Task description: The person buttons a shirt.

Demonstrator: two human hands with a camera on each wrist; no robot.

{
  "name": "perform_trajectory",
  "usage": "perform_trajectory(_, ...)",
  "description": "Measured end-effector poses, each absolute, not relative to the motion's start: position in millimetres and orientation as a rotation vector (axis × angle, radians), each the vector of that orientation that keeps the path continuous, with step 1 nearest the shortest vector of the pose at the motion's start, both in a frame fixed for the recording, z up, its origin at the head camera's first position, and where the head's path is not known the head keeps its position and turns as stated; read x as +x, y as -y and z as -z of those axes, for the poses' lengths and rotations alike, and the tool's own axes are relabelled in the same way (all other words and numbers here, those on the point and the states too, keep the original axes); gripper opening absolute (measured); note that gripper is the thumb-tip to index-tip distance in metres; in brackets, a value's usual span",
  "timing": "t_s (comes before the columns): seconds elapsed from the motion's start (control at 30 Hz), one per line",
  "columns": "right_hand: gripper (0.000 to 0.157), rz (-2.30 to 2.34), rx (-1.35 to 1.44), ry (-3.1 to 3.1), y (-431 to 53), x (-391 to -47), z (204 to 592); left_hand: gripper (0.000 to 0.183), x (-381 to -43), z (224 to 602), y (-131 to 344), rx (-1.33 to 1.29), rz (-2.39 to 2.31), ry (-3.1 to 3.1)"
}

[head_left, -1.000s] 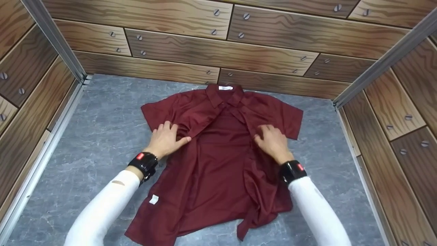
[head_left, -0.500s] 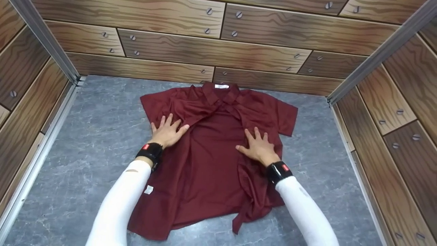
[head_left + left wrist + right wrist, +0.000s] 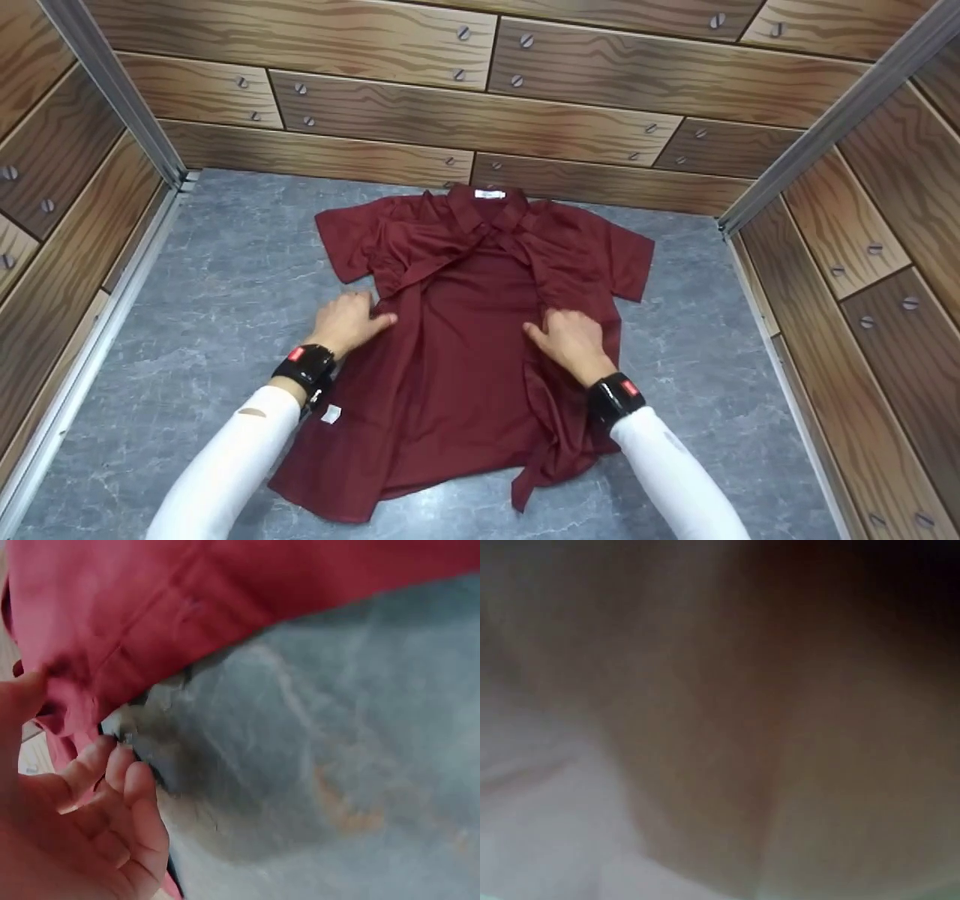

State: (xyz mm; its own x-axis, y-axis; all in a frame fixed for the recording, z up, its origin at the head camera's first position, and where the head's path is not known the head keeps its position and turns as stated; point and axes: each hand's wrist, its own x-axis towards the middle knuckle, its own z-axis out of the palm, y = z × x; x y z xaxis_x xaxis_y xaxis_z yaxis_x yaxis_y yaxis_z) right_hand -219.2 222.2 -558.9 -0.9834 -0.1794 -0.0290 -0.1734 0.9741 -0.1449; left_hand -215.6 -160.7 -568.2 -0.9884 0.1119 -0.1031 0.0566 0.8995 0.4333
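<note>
A dark red short-sleeved shirt [image 3: 472,352] lies spread on the grey floor, its front parted and its collar [image 3: 487,210] at the far side. At the shirt's left edge, my left hand [image 3: 343,324] holds the cloth with curled fingers, the thumb over the fabric. The left wrist view shows bunched red cloth [image 3: 71,701] beside the thumb, with the fingers [image 3: 139,802] bent below it. My right hand [image 3: 571,337] grips the right front panel, fingers curled down and thumb pointing left. The right wrist view is dark and blurred.
Wood-pattern panels [image 3: 390,105] rise behind the shirt, with more along both sides. Metal strips [image 3: 82,375] edge the grey marbled floor [image 3: 225,247]. A small white tag [image 3: 331,414] shows on the lower left panel.
Both hands lay spread flat on the shirt half a second ago; now their fingers are curled and they sit nearer the body. The left hand has shifted toward the shirt's outer edge.
</note>
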Motion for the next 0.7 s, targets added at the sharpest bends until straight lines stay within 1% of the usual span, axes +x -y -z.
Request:
perform_trajectory(0.07,0.05,0.204,-0.211,-3.037,-222,-219,561,0.044,-214,571,159,0.152,-0.686,-2.912)
perform_trajectory(0.2,0.045,0.22,-0.114,-2.996,-225,-221,562,0.034,-212,572,154,0.186,-0.773,-2.927)
perform_trajectory(0.27,0.045,0.24,-0.096,-2.989,-225,-222,562,0.028,-211,570,154,0.199,-0.788,-2.984)
perform_trajectory(0.4,0.055,0.242,-0.109,-2.971,-223,-222,562,0.033,-206,560,152,0.269,-0.733,-3.162)
perform_trajectory(0.47,0.056,0.224,-0.111,-2.967,-221,-222,563,0.033,-202,551,144,0.345,-0.739,-3.19)
perform_trajectory(0.53,0.05,0.211,-0.11,-2.966,-220,-222,563,0.03,-197,541,130,0.423,-0.784,-3.157)
perform_trajectory(0.63,0.037,0.222,-0.113,-2.958,-219,-222,561,0.025,-191,526,102,0.535,-0.857,-3.006)
perform_trajectory(0.7,0.032,0.229,-0.118,-2.956,-219,-223,560,0.022,-188,520,85,0.61,-0.878,-2.879)
